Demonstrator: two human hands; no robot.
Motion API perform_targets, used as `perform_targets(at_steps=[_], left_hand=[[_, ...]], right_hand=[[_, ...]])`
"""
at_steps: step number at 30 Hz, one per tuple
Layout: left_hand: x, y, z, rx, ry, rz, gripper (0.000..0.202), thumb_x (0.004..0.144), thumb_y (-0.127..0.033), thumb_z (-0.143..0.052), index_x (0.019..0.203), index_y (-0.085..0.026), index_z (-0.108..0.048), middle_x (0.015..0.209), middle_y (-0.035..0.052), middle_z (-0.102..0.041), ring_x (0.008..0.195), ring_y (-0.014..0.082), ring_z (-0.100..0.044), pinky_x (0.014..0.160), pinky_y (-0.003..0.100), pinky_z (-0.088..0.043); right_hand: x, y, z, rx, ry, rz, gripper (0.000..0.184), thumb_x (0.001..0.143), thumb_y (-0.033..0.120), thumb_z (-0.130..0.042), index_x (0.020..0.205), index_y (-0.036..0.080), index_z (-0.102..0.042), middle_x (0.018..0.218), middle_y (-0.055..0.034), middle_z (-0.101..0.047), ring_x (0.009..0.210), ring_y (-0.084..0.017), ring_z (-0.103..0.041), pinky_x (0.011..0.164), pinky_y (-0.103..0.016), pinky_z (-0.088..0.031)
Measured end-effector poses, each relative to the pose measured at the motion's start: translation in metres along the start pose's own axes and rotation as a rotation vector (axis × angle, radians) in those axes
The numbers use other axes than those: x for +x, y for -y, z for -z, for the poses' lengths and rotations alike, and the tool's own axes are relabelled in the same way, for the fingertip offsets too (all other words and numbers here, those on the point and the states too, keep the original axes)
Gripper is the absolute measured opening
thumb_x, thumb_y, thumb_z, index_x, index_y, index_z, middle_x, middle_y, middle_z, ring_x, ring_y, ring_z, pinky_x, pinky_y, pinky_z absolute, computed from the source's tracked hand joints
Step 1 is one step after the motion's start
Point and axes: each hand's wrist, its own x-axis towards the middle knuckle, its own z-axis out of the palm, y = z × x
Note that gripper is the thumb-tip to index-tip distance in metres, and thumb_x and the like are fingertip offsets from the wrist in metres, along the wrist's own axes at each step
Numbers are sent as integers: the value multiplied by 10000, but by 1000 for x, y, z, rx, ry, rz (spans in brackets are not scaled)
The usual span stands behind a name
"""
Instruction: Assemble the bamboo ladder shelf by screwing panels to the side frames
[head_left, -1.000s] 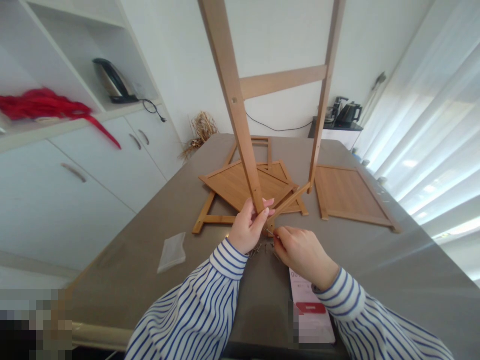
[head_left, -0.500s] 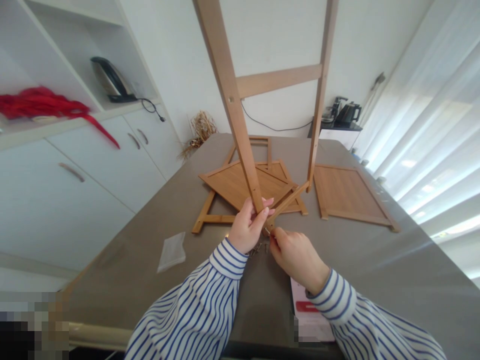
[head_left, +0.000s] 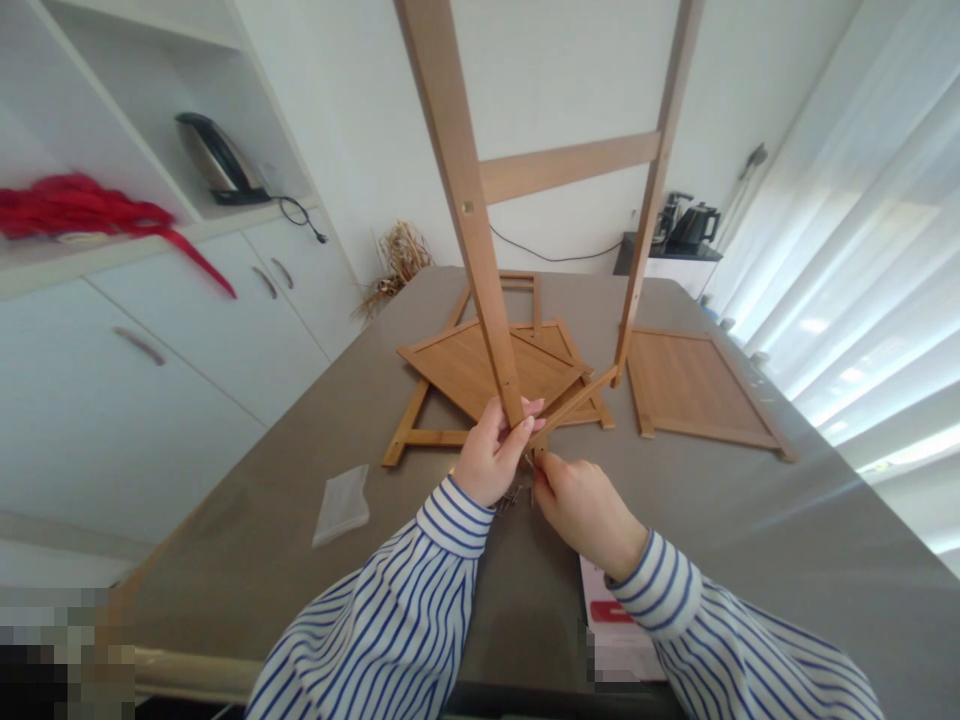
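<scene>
A tall wooden frame (head_left: 480, 230) of two uprights and a crossbar stands on end on the grey table (head_left: 750, 520). My left hand (head_left: 491, 455) is wrapped round the foot of its near upright. My right hand (head_left: 577, 500) pinches something small, hidden by the fingers, right at the frame's bottom corner, where a short wooden rail (head_left: 574, 405) meets it. Several small screws (head_left: 514, 497) lie on the table between my wrists.
Flat wooden panels (head_left: 469, 365) and another panel (head_left: 694, 390) lie further back on the table. A small clear plastic bag (head_left: 343, 503) lies left, a printed sheet (head_left: 611, 625) under my right forearm. White cabinets with a kettle (head_left: 214, 160) stand left, curtains right.
My right hand has drawn in to the left, closer to the frame's bottom corner. The frame has tilted slightly. My left hand keeps its grip.
</scene>
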Motion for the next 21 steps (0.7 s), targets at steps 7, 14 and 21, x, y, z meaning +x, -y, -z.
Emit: perform_targets(at_steps=[7,14,21], left_hand=[[2,2,1,-22,-21,11,257,845,-311,-529,1042,-165,-451,1143,120,-593,939,202,-643,889,394,-499],[3,7,3,-29,-38,60,293,832,-337,-546,1044,-160,-449,1110,128,-614,922,217,-650,886,419,-498],[3,10,4,-35,-46,70,282,833,-332,-547,1032,-159,-446,1078,127,-627,926,218,-649,881,424,-499]], right_hand=[[5,-2,2,120,44,-23,268,910,235,-311,827,177,-559,750,-58,-666,689,-167,-629,575,-251,-319],[8,-1,-5,72,41,-31,236,896,230,-334,841,181,-558,770,-67,-668,703,-189,-634,584,-260,-336],[11,1,-6,38,68,-28,239,899,230,-329,867,173,-558,793,-87,-669,723,-197,-635,624,-270,-372]])
